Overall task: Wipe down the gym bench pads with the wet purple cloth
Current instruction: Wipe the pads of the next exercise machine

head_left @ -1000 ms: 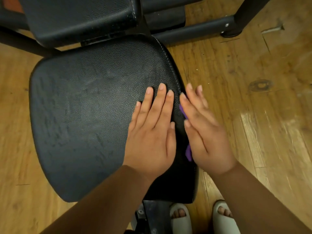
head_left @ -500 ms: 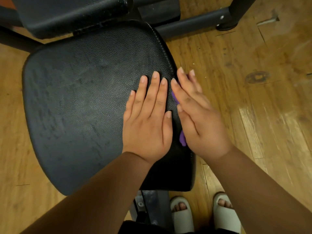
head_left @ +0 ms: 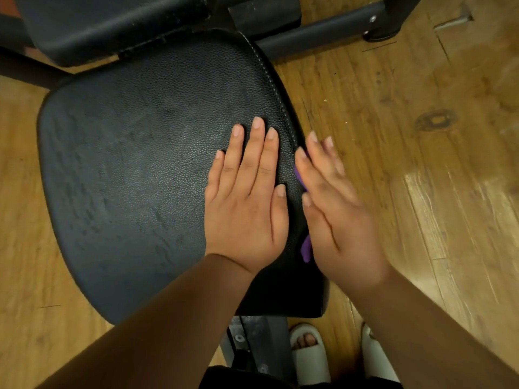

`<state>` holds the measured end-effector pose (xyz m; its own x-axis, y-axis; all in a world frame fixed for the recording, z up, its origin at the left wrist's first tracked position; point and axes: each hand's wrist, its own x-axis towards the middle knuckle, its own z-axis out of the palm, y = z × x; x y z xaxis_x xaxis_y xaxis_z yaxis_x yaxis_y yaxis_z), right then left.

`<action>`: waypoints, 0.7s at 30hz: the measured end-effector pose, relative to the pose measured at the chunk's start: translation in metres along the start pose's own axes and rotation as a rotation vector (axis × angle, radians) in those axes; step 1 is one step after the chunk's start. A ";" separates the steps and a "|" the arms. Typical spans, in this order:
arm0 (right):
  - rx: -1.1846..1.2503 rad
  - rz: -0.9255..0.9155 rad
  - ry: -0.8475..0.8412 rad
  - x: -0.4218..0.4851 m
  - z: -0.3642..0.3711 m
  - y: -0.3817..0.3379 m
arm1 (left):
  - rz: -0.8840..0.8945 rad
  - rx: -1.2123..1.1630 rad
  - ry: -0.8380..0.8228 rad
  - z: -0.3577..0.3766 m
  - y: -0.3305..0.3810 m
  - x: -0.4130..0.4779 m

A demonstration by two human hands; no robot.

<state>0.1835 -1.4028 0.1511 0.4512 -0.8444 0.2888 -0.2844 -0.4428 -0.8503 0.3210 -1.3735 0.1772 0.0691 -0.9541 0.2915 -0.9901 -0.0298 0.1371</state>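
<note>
Leather of the bench's black seat pad fills the middle of the head view, with mottled marks toward 9 o'clock. The left hand lies flat on the pad's top near its 3 o'clock edge, fingers straight and together, holding nothing. Just beside it at 3 o'clock, the right hand, slightly blurred, presses the purple cloth against the pad's side with straight fingers. Only two slivers of cloth show. The back pad sits at 12 o'clock, a frame tube at 1 o'clock, and white slippers at 6 o'clock on the wooden floor.
</note>
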 end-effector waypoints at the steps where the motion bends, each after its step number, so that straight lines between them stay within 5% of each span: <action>1: -0.006 0.007 0.000 -0.009 0.000 -0.001 | -0.001 0.000 -0.001 0.000 0.000 0.000; 21: 0.121 0.028 0.061 0.017 0.005 0.001 | -0.006 -0.013 0.018 -0.001 0.000 0.000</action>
<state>0.1946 -1.4161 0.1532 0.3913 -0.8744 0.2869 -0.1906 -0.3820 -0.9043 0.3209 -1.3732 0.1777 0.0773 -0.9483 0.3077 -0.9880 -0.0315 0.1511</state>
